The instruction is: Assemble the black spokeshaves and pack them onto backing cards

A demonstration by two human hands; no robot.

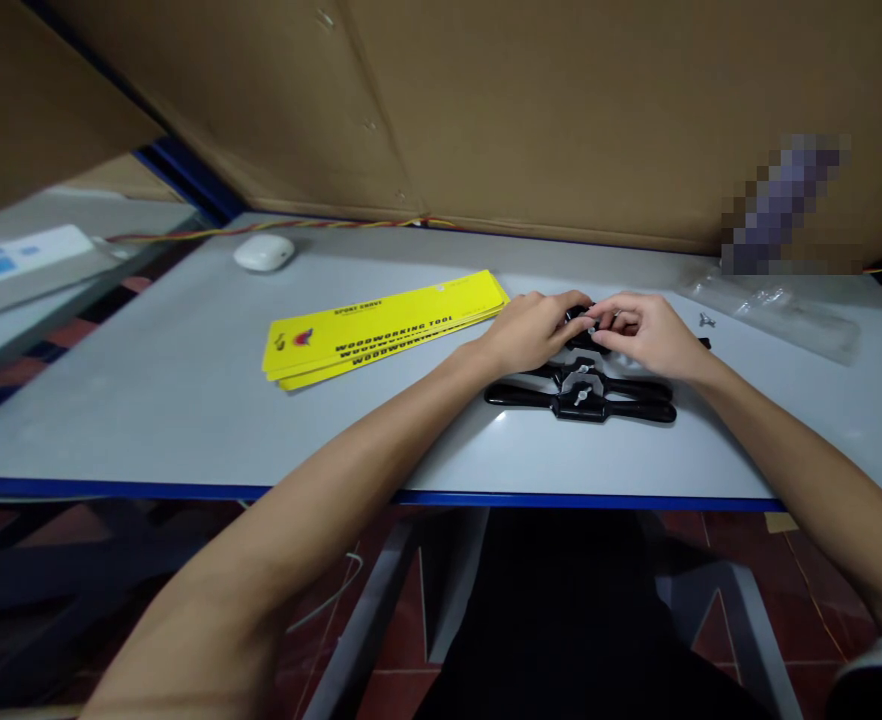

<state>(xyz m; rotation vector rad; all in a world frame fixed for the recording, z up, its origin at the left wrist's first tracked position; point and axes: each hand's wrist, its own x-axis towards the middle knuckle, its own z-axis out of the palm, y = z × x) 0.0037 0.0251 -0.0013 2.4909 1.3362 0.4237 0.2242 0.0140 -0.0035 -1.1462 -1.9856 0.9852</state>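
Far shave (585, 342) lies on the desk (186, 390), right of center, mostly hidden under both hands; a handle end pokes out past the right wrist. Left hand (535, 328) comes in from the left, fingers bent, thumb and index narrow at the shave's middle. Right hand (642, 330) meets it from the right, fingers curled, thumb and fingertips close together by the metal part. Can't tell if either hand really grips; fingertips overlap the shave there.

Middle shave (634, 387) just on the near side, left part under the left hand's side. Near shave (581, 403) in front of that, lying lengthwise left to right, black handles, light wing nut on its body. Loose nut (706, 320) sits on the desk right of the right hand, apart from it. Clear bag (778, 312) flat beyond, far right.

Yellow cards (388, 325) fanned in a slanted stack left of the left hand, print reads "WOODWORKING TOOL". White mouse-like item (264, 252) farther back left. Twisted wire (283, 232) runs along the back edge, cardboard (546, 110) upright behind. Purple item (782, 205) back right, pixelated. White box (25, 265) on a separate surface, far left. Red tiles (403, 690) below.
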